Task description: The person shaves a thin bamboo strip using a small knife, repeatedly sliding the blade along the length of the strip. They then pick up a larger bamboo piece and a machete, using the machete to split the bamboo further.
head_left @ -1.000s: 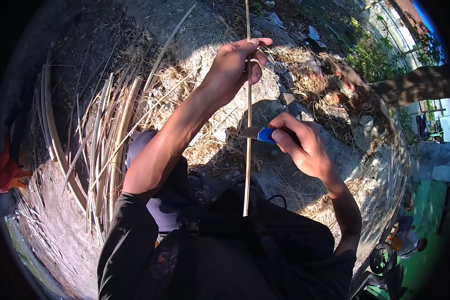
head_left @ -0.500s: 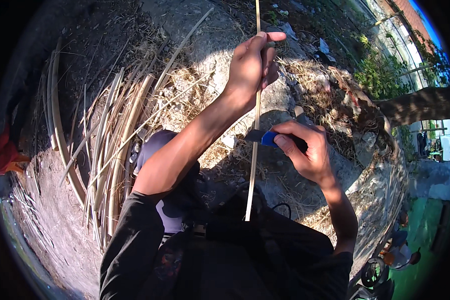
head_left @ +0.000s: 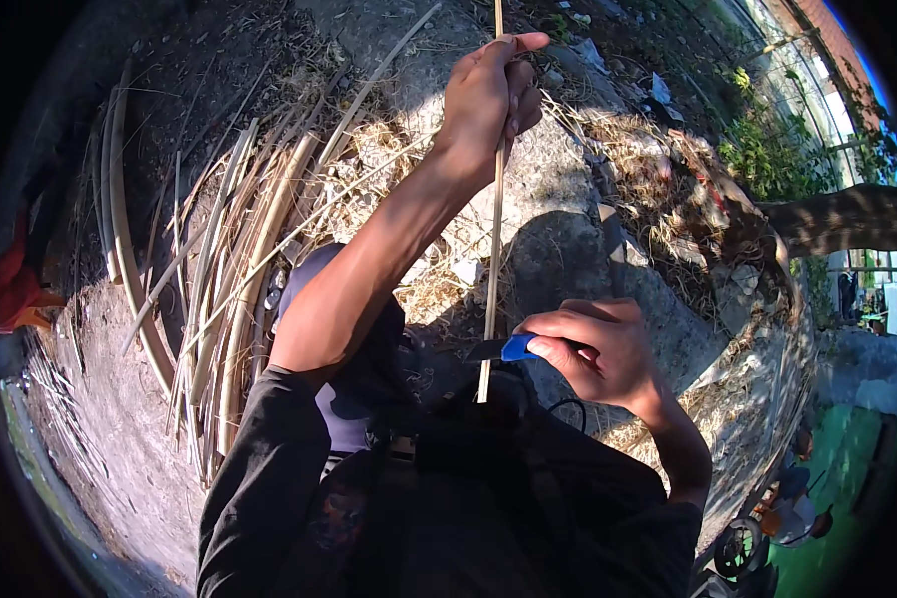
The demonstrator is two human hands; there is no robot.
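A thin, pale strip of split bamboo or cane [head_left: 494,249] runs nearly upright through the middle, its lower end close to my body. My left hand [head_left: 486,98] is closed around its upper part, index finger stretched out to the right. Lower down, my right hand [head_left: 598,351] grips the blue handle of a knife [head_left: 517,347]. The knife's dark blade lies across the strip near its lower end. Where blade and strip meet, shadow and dark clothing behind make the contact hard to see.
Long pale strips [head_left: 254,259] lie in a pile on the ground to the left. Dry shavings [head_left: 633,164] cover the ground ahead. A tree trunk [head_left: 837,219] crosses at the right. Someone in red [head_left: 15,284] is at the far left edge. A bicycle-like wheel [head_left: 740,546] shows at lower right.
My right hand and the knife have moved down along the strip toward its lower end. My left hand and the strip have shifted slightly up and left.
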